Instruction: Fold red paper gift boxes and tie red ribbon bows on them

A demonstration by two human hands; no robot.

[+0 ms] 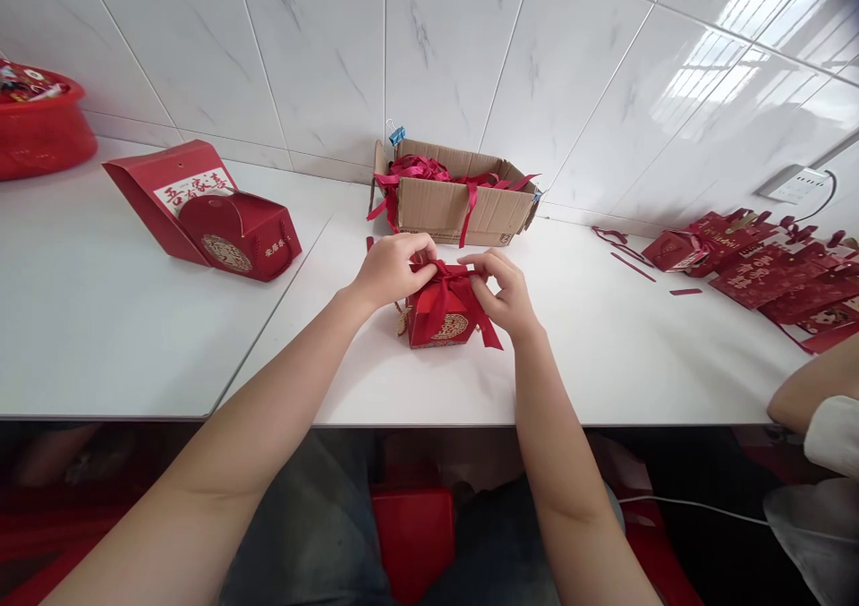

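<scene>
In front of me on the white table stands a small red gift box (443, 327) with a gold round emblem and a gold tassel (401, 320) at its left side. A red ribbon (439, 297) is tied in a bow on its top, with tails hanging down the front. My left hand (399, 270) pinches the bow's left loop between thumb and fingers. On the other side my right hand (502, 291) is closed on the bow's right part, its fingertips at the ribbon. The knot lies between the two hands.
Behind the box, a cardboard box (463, 210) holds red ribbons. Larger red boxes (232, 230) stand to the left, near a red basin (44, 136). Several red gift bags (765, 275) line the right, by ribbon scraps (631, 266). Another person's arm (819, 382) rests at the right edge.
</scene>
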